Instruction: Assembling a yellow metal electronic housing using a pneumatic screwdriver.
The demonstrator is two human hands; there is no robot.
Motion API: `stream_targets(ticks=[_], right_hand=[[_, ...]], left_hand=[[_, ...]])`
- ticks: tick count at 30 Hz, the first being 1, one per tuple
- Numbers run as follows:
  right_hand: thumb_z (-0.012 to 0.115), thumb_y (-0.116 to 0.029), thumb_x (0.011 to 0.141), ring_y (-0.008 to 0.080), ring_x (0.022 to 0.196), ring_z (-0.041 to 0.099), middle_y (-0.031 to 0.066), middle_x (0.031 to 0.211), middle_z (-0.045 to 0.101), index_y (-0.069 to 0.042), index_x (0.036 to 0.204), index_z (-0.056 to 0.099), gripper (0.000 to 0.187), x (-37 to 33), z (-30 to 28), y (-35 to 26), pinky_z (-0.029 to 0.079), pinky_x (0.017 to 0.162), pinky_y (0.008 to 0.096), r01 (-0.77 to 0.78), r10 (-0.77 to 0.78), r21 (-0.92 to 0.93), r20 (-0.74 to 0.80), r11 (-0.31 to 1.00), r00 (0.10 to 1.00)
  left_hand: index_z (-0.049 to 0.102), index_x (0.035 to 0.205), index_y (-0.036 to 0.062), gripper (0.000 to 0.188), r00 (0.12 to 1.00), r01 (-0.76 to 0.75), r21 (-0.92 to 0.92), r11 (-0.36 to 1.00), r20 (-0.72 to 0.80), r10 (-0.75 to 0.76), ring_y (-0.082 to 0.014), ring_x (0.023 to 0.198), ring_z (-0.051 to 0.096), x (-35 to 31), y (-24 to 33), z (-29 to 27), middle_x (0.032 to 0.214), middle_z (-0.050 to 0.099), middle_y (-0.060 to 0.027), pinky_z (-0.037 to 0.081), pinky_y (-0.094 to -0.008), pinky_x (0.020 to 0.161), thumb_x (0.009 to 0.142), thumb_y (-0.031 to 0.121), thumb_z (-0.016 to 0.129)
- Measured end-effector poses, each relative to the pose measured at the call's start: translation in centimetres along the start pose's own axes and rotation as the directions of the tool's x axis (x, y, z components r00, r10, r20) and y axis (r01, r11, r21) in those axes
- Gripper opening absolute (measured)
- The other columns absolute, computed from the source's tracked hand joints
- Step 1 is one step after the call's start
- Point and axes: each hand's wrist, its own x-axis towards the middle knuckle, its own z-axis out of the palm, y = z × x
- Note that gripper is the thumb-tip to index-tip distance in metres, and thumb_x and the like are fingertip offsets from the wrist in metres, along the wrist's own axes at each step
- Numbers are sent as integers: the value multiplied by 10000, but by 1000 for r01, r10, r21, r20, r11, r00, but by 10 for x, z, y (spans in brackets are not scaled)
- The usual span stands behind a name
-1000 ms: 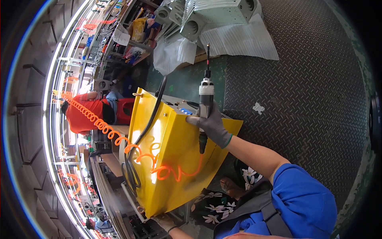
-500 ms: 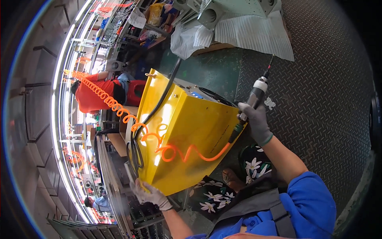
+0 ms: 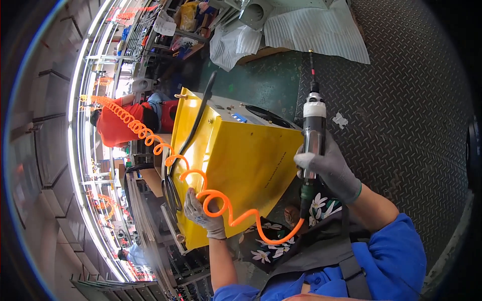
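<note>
My right hand (image 3: 335,168), in a grey glove, is wrapped round a pneumatic screwdriver (image 3: 314,125). The tool stands nearly upright in view, its long thin bit pointing away from me. An orange coiled air hose (image 3: 226,203) runs from its lower end across a yellow metal cabinet (image 3: 251,170). My left hand (image 3: 205,215), gloved too, is by the cabinet's left near edge, close to the hose. Its fingers are drawn together; whatever lies between the fingertips is too small to make out. A black cable (image 3: 198,120) lies over the cabinet's yellow top.
Grey metal parts (image 3: 256,14) rest on white foam sheeting (image 3: 316,32) at the far side. Patterned metal floor plate (image 3: 401,110) spans the right. A person in red (image 3: 120,123) works at the left, near lit racks. A cardboard piece (image 3: 152,180) stands beside the cabinet.
The screwdriver has swung upright and come nearer, its bit moving left. My left hand has shifted right and up, from beyond the cabinet's edge to over it, and its fingers have drawn together.
</note>
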Motion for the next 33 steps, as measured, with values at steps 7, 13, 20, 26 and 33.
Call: stream_targets(ticks=[7, 13, 20, 26, 33], right_hand=[[713, -59, 749, 113, 718, 596, 49, 883, 570, -56, 1275, 366, 630, -20, -2, 10, 525, 619, 285, 75, -63, -151, 80, 986, 995], [758, -159, 746, 146, 793, 605, 82, 978, 555, -50, 1266, 368, 659, -39, -16, 35, 534, 701, 314, 49, -47, -90, 28, 995, 998], [707, -95, 774, 163, 704, 634, 77, 920, 578, -43, 1278, 365, 612, -40, -30, 42, 550, 638, 310, -51, 97, 233, -193, 971, 976], [684, -166, 818, 147, 750, 621, 75, 932, 577, -49, 1208, 425, 483, -31, -39, 30, 561, 665, 308, -26, 77, 214, -230, 976, 970], [763, -212, 730, 159, 926, 588, 98, 1060, 551, 6, 1281, 428, 680, -31, -55, 15, 522, 783, 309, -132, 126, -201, -43, 971, 991]], left_hand=[[516, 1335, 40, 537, 1000, 15, 42, 999, -13, -14, -338, 1092, 606, -14, -18, 14, 1244, 627, -150, 449, -450, 921, 907, 322, 674], [482, 1363, 13, 593, 988, 12, -80, 997, 157, 0, -380, 1149, 590, -8, -26, 6, 1304, 596, -202, 459, -460, 941, 885, 283, 708], [377, 1471, -6, 690, 934, -102, -390, 915, 278, 222, -356, 1364, 428, 92, 27, 17, 1458, 453, -207, 349, -407, 1116, 871, 129, 691], [357, 1484, -8, 743, 869, 205, -656, 727, 464, 174, -372, 1388, 370, 138, 56, 16, 1473, 420, -220, 284, -424, 1153, 862, 174, 720], [346, 1499, 23, 816, 865, 127, -555, 822, 468, 183, -378, 1413, 347, 143, 65, 10, 1518, 377, -228, 282, -410, 1166, 826, 215, 765]])
